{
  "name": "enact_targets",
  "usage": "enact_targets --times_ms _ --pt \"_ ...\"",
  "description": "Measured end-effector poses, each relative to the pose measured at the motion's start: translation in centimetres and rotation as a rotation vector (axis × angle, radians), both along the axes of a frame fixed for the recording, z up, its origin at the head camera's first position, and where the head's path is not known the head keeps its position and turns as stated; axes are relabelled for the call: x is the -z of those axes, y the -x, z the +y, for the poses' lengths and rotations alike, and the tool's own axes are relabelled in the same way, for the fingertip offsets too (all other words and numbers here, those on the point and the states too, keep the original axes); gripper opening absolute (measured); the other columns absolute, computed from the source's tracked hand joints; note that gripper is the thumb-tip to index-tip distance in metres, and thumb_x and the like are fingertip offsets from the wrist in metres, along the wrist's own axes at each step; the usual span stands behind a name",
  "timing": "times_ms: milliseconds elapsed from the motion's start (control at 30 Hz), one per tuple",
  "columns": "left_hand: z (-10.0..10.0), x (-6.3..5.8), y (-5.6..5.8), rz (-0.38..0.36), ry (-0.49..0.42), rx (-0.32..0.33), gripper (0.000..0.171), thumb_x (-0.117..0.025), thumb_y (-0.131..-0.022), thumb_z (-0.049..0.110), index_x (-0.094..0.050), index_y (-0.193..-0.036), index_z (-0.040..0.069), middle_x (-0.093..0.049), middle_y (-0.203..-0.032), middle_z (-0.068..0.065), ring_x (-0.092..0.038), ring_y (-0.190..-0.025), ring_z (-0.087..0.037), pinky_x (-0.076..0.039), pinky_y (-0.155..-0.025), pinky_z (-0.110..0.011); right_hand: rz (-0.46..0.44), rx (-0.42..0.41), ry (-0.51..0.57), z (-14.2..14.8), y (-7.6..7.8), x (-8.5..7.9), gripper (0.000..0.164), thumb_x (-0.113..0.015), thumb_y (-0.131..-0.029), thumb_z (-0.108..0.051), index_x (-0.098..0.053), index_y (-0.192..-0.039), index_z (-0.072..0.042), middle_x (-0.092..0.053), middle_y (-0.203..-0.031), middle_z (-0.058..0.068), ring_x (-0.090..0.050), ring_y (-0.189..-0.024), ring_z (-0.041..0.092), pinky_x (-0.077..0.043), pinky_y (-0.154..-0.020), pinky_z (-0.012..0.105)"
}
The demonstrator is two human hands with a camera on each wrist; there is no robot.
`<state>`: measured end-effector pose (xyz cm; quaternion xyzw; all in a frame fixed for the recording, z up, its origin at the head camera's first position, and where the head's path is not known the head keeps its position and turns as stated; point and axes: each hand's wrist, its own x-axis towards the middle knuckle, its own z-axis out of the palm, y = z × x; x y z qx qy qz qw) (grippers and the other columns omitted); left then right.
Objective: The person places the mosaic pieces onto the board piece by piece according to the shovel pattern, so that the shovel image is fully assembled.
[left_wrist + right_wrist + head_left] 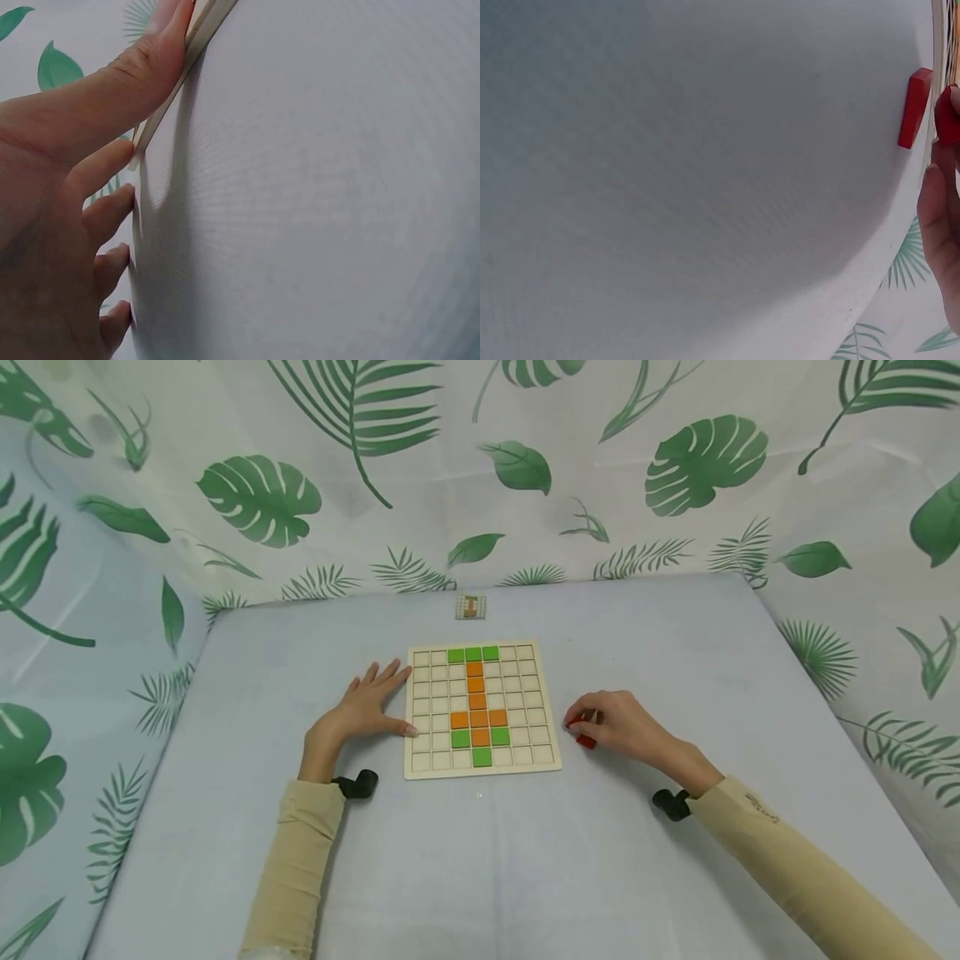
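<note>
A square wooden grid board [532, 714] lies flat on the table, with orange tiles [477, 701] in an upright column and short crossbar, and green tiles [482, 757] at top and bottom. My left hand [362, 706] is spread at the board's left side; its thumb [142, 71] rests on the edge and the index fingertip touches the rim. Just off the right edge, my right hand [621, 724] pinches a red tile [946, 116] between thumb and fingers. Another red tile [914, 109] lies on the table beneath that hand. The right fingers are partly cut off in the right wrist view.
A small pattern card [470, 607] lies behind the board, near the table's back edge. White cloth [480, 860] covers the table. Leaf-printed curtain [420, 468] hangs behind and along both sides. Black wrist-camera mounts [671, 804] sit at both wrists.
</note>
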<state>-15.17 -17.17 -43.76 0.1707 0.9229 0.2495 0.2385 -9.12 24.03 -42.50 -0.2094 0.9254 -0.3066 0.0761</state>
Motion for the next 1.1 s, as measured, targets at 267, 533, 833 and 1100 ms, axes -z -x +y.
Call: enact_targets --times_ms 267,533,833,1100 --pt "-0.2 0.2 -0.1 0.006 -0.007 -0.009 0.111 -0.084 -0.084 0.043 -0.017 -0.166 0.013 -0.004 -0.174 -0.014 0.009 -0.159 -0.040 0.005 -0.128 -0.061 0.010 -0.012 0.023 -0.5 0.0 -0.4 0.017 -0.076 -0.088 0.002 -0.076 -0.104 -0.003 -0.077 -0.095 0.005 -0.068 -0.079 0.013 -0.056 -0.068 0.025" --pt "-0.3 0.3 0.0 0.013 -0.009 -0.009 0.111 -0.083 -0.084 0.044 -0.016 -0.167 0.014 -0.004 -0.174 -0.013 0.009 -0.160 -0.039 0.005 -0.128 -0.061 -0.089 -0.006 0.079 -1.4 0.0 -1.2 0.022 -0.075 -0.090 -0.001 -0.076 -0.112 -0.001 -0.078 -0.100 0.007 -0.072 -0.080 0.015 -0.060 -0.072 0.026" --pt "-0.2 0.4 0.0 0.016 -0.004 -0.005 0.110 -0.083 -0.084 0.044 -0.017 -0.166 0.013 -0.004 -0.174 -0.013 0.009 -0.160 -0.039 0.005 -0.128 -0.061 -0.190 0.006 0.149 -3.2 0.5 -1.6 0.016 -0.075 -0.092 -0.005 -0.076 -0.108 -0.005 -0.078 -0.101 0.003 -0.071 -0.085 0.016 -0.055 -0.066 0.023" --pt "-0.2 0.4 0.0 0.023 -0.011 -0.007 0.110 -0.083 -0.084 0.044 -0.017 -0.166 0.013 -0.005 -0.174 -0.012 0.008 -0.160 -0.039 0.006 -0.128 -0.060 -0.160 -0.065 0.148 -5.1 1.1 -1.2 0.014 -0.074 -0.092 -0.005 -0.076 -0.106 -0.006 -0.076 -0.093 0.000 -0.067 -0.082 0.012 -0.057 -0.075 0.025"
